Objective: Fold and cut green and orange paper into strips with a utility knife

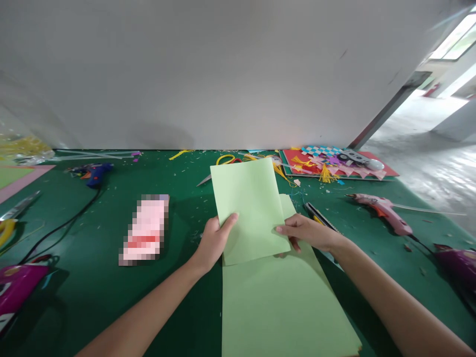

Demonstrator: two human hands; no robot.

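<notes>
A light green sheet of paper (250, 210) is held up and slightly tilted between my two hands. My left hand (214, 240) grips its left edge, thumb on the front and fingers hidden behind. My right hand (305, 230) pinches the lower right edge between thumb and fingers. Below it, a larger light green sheet (278, 307) lies on the table, partly covered by the held one. A box cutter (320, 218) lies just beyond my right hand. Behind the held paper, yellow-handled scissors (225, 159) are partly hidden.
The green table (178, 307) meets a grey wall (208, 74). A pixelated pink item (146, 230) lies left. A blue glue gun (98, 174) and a pink glue gun (386, 210) have trailing cords. Red card with paper scraps (388, 171) lies at the back right; more scissors (17, 213) at far left.
</notes>
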